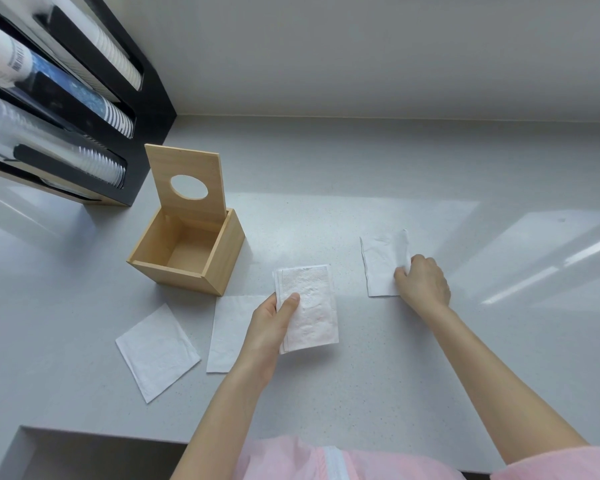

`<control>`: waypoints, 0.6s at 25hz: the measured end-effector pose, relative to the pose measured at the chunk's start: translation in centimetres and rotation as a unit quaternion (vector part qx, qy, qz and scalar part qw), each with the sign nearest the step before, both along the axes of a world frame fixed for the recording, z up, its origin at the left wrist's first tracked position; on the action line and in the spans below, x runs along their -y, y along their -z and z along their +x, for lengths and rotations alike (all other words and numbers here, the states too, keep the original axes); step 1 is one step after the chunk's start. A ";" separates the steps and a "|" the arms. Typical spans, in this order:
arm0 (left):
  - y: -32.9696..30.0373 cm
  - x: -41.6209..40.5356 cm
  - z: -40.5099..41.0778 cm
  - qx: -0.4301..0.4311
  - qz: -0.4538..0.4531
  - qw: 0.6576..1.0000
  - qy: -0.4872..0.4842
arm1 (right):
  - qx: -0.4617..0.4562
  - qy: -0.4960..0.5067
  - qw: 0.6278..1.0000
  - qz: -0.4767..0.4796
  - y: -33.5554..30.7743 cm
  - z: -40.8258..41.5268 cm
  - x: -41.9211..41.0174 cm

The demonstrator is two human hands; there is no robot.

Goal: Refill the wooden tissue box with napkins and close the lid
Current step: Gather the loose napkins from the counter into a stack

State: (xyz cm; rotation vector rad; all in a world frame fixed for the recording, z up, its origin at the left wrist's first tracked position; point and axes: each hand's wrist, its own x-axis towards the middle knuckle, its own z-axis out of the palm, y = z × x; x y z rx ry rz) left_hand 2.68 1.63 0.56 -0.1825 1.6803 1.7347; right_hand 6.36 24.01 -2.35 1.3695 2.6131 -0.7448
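Observation:
The wooden tissue box (219, 263) stands on the white counter with nothing inside it. Its lid (184, 181), with a round hole, is raised upright at the back. My left hand (269, 327) holds a thin folded stack of white napkins (314, 317) just right of the box. My right hand (423, 280) pinches the edge of a single napkin (378, 261) lying on the counter further right. Two more napkins lie flat in front of the box: one (156, 351) at the left, one (227, 332) partly under my left hand.
A black cup dispenser (84, 109) with rows of stacked cups stands at the back left, close to the box. The counter's front edge (94, 432) has a cut-out at the lower left. A wall runs along the back.

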 end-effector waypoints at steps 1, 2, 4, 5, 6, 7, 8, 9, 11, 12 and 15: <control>0.0 0.0 0.0 -0.001 0.000 1.000 -0.001 | -0.006 -0.003 1.000 0.003 0.0 0.1 0.1; 0.0 0.0 0.0 -0.001 0.000 1.000 -0.003 | -0.013 -0.003 1.000 0.005 0.0 0.2 0.1; 0.1 0.1 0.0 0.002 -0.001 1.000 -0.007 | -0.022 -0.004 1.000 0.004 0.0 0.5 0.3; 0.1 0.1 0.0 0.002 -0.001 1.000 -0.009 | -0.024 -0.007 1.000 -0.002 0.0 0.7 0.4; 0.2 0.2 0.0 0.000 0.000 1.000 -0.010 | -0.030 -0.008 0.999 -0.014 0.1 0.8 0.5; 0.2 0.2 0.1 -0.002 0.001 1.000 -0.011 | -0.045 -0.004 0.998 -0.035 0.1 1.0 0.7; 0.2 0.3 0.1 -0.005 0.002 1.000 -0.012 | -0.069 0.003 0.996 -0.064 -0.1 1.2 0.9; 0.2 0.4 0.1 -0.007 0.005 1.000 -0.013 | -0.100 0.008 0.990 -0.095 -0.3 1.3 1.3; 0.3 0.5 0.1 -0.009 0.008 1.000 -0.013 | -0.160 0.007 0.976 -0.148 -1.0 1.4 2.2; 0.3 0.5 0.1 -0.009 0.010 1.000 -0.013 | -0.184 0.008 0.969 -0.166 -1.5 1.4 2.6; 0.4 0.7 0.1 -0.007 0.014 1.000 -0.016 | -0.251 0.005 0.944 -0.213 -3.5 1.8 3.9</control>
